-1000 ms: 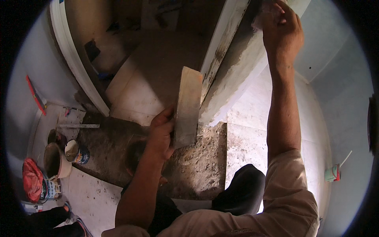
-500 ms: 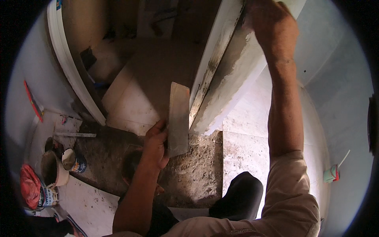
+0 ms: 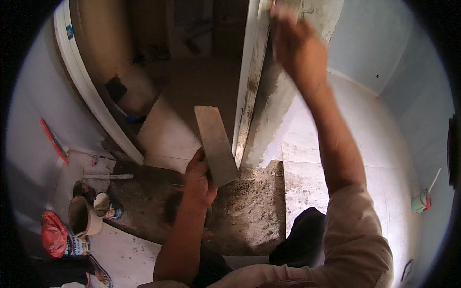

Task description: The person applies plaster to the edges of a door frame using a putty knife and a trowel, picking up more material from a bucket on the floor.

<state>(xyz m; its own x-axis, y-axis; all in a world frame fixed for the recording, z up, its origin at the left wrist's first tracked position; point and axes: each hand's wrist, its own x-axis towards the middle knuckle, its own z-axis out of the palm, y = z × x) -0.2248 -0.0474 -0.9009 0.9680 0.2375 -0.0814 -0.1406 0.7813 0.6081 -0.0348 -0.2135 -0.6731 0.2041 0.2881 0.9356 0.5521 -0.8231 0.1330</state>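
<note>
Head: hands (image 3: 197,181), left curled against board (image 3: 216,148)

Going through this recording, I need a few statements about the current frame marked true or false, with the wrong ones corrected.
1. The left hand grips a flat board, and the right hand is raised higher in the picture. True.
2. The board is round. False: it is a long rectangle.
3. Crumpled red plastic lies left of the tan bucket. True.
4. The right hand is reaching into the tan bucket. False: it is up near the white door frame, blurred, so whether it holds anything cannot be told.
5. A pale stick sticks up from a small container near the right edge. True.
</note>
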